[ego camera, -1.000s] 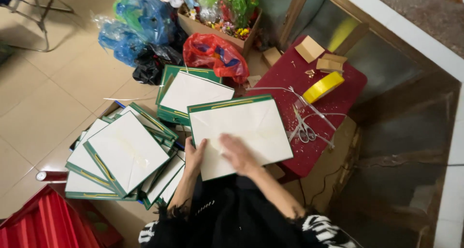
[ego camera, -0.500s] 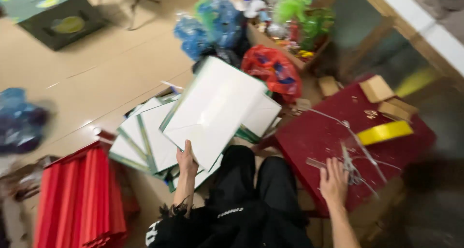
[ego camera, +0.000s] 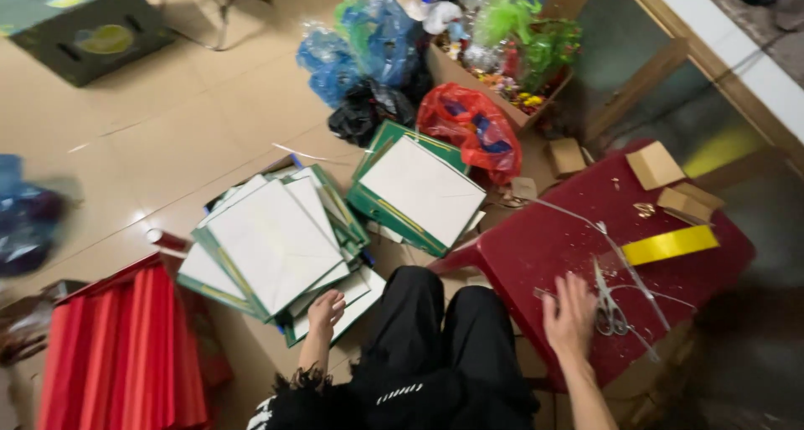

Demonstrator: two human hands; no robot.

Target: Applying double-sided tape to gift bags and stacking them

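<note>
My left hand (ego camera: 324,309) hovers with loose fingers at the near edge of a messy pile of white, green-edged flat boards (ego camera: 272,244) on the floor and holds nothing. My right hand (ego camera: 569,314) rests open on the dark red stool top (ego camera: 544,246), just left of a pair of scissors (ego camera: 610,306). A roll of yellow tape (ego camera: 670,245) lies further right on the stool. A second, neater stack of the green-edged boards (ego camera: 419,191) sits beyond my knees.
Red folded sheets (ego camera: 126,355) stand at the lower left. Small cardboard pieces (ego camera: 655,165) lie on the stool's far side. Blue, black and red plastic bags (ego camera: 377,70) and a cardboard box of colourful items (ego camera: 511,70) crowd the far floor. A dark box (ego camera: 84,24) sits top left.
My left hand has put the white board down on the left pile and let go. My right hand has settled on the red stool beside the scissors. The view swung left.
</note>
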